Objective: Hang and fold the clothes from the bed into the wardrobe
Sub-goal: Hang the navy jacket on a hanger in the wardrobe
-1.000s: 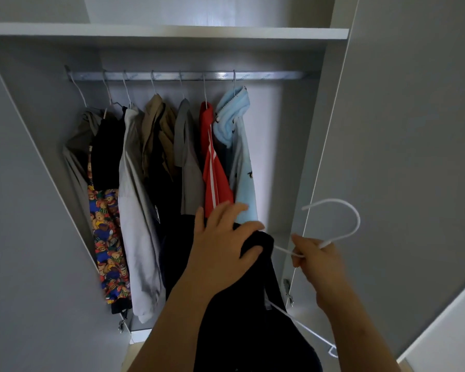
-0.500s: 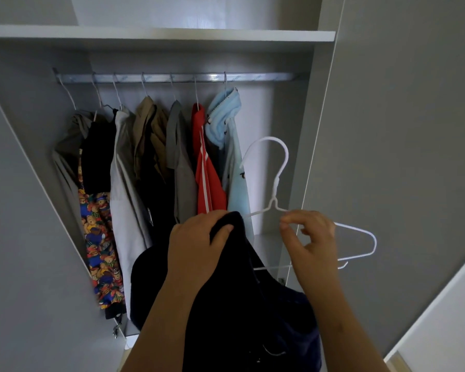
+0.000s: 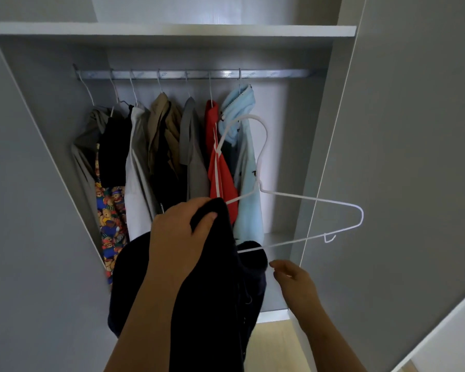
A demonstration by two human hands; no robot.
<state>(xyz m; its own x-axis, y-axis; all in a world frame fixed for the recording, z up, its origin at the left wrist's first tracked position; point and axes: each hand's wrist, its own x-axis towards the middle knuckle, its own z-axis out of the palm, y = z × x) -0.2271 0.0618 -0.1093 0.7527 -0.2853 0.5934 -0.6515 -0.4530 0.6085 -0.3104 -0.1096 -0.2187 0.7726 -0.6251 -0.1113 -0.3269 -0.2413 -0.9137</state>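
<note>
Lower now, the right hand (image 3: 293, 277) has let go and hangs slack under the white hanger (image 3: 310, 199), which juts rightward, hook up, from the left hand (image 3: 177, 242) clutching the dark garment (image 3: 207, 304) below the rail (image 3: 266, 74).

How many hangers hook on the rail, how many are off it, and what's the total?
Hangers on the rail: 7
Loose white hanger, at the dark garment: 1
Total: 8
</note>
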